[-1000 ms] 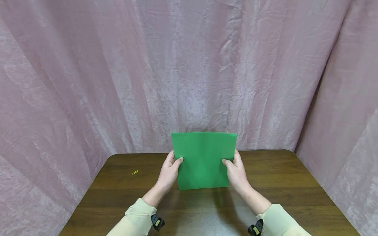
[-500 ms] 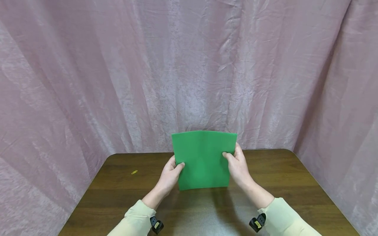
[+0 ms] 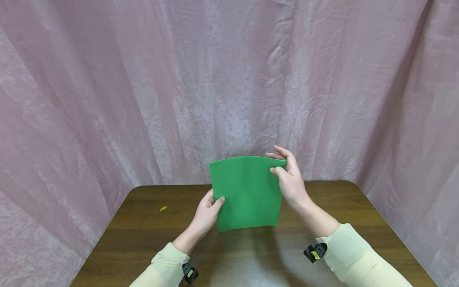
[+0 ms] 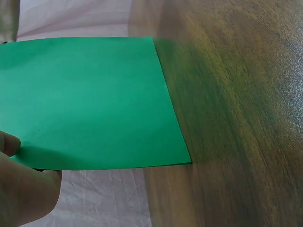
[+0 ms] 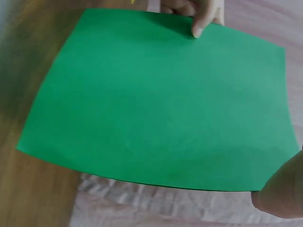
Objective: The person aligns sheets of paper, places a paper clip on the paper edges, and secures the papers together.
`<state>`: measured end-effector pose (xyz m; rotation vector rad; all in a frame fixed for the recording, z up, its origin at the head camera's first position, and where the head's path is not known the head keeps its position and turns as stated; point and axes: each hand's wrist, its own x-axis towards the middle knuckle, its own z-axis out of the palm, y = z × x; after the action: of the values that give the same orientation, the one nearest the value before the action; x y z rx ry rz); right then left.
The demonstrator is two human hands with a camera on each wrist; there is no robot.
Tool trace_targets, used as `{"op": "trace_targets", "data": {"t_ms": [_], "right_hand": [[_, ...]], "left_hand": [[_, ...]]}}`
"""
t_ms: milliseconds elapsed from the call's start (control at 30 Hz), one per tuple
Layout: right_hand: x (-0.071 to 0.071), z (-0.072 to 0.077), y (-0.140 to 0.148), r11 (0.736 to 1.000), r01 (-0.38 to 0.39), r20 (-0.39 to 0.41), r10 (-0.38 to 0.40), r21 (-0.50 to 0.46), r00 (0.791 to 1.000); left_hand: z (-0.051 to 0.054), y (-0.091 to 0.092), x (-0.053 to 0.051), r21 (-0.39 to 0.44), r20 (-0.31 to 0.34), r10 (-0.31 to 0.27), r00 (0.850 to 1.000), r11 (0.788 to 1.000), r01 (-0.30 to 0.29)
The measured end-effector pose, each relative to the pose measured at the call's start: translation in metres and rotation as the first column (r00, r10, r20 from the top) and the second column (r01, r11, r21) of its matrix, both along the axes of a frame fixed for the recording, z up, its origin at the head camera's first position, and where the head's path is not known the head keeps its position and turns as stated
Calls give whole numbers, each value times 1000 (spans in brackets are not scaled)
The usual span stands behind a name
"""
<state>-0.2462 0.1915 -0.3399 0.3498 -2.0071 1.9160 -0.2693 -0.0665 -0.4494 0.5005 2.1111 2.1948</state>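
Note:
A green sheet of paper [image 3: 247, 191] is held up above the table, facing the head camera, its top edge bowed. My left hand [image 3: 208, 213] grips its left edge, thumb on the front and the other fingers behind. In the left wrist view the thumb [image 4: 8, 144] lies on the paper near its edge. My right hand [image 3: 292, 183] holds the upper right corner, thumb in front, with fingertips showing beyond the top edge. From the right wrist view, the right hand [image 5: 281, 191] is at the paper's corner, and the left thumb [image 5: 201, 26] presses the opposite edge.
A yellow paper clip [image 3: 163, 208] lies on the left part of the brown wooden table [image 3: 143, 235]. Pink curtains [image 3: 229, 79] hang behind the table and along both sides. Each wrist carries a small black camera.
The right hand has slid up the paper's right edge to the upper corner, its fingers now reaching past the top. The paper's top edge bows more. My left hand has barely moved.

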Motion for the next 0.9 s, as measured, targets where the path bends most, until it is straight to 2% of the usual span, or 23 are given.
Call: {"op": "trace_targets", "data": {"t_ms": [100,133,167,200,233,267,333,367,400,467,500,567,667,767,900], "right_hand": [[0,8,-1,995,45,-60,-39,94,997],[0,10,-1,986,80,-108,-64,149,992],[0,13,-2,967,126,-175,-87,223,981],[-1,14,-3,932,186,-254,-107,311,961],[-1,16,-4,880,257,-338,-119,399,933],[-1,17,-7,815,327,-418,-116,479,901],[-1,18,-15,676,437,-544,-63,593,837],[-1,18,-20,616,463,-574,-20,637,818],[-1,18,-26,565,473,-585,21,676,811],[0,17,-38,486,463,-568,86,741,819],[0,16,-44,457,454,-555,108,765,825],[0,14,-54,399,438,-525,136,805,840],[1,13,-65,333,414,-481,151,847,863],[2,13,-70,295,396,-449,142,870,882],[3,14,-69,292,391,-440,123,873,889]], "left_hand": [[-1,1,0,1,0,2,1000,1000,-2],[-1,1,0,0,-3,-1,1000,1000,1],[-2,1,0,-3,-3,-2,1000,1000,2],[-2,1,0,-3,-4,-5,1000,1000,5],[-2,1,1,-4,-5,-8,1000,1000,8],[-2,1,1,-6,-5,-12,1000,1000,12],[-2,0,2,-13,-16,-13,1000,1000,13],[-2,0,2,-19,-15,-9,1000,1000,8],[-2,0,3,-25,-20,-6,1000,1000,6],[-1,-1,3,-41,-25,-3,1000,999,2],[-2,-2,3,-52,-32,-6,999,999,5],[-2,-1,3,-64,-33,-13,999,998,10],[-3,-1,4,-68,-35,-34,999,997,32],[-4,0,4,-65,-35,-45,998,997,43],[-5,1,4,-59,-36,-43,998,997,41]]}}
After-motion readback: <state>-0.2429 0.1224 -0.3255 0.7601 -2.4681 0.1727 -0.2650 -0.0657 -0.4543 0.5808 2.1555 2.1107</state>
